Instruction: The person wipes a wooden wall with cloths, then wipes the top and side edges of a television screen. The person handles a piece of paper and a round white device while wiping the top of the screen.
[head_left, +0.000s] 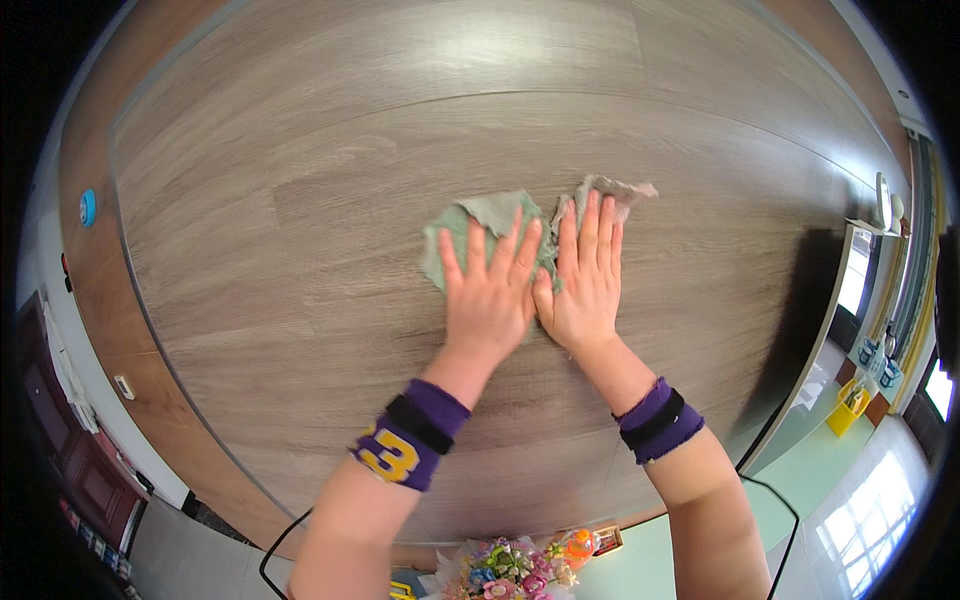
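My left hand (491, 292) lies flat with fingers spread, pressing a pale green cloth (450, 225) against a wood-grain wall panel (337, 247). A corner of that cloth is folded over above the fingertips. Beside it, my right hand (589, 292) holds a greyish-beige cloth (637, 191) flat on the same panel, its fingers close together. The cloths meet between the hands; whether they are joined I cannot tell. Both palms hide part of the fabric. Purple bands with black straps circle both forearms.
Below stand a flower bouquet (514, 574), an orange bottle (579, 547) and a small box (608, 540) on a pale green surface (630, 574). A flat television screen (806, 322) juts out at right, near a yellow container (849, 409). A light switch (124, 387) is on the left.
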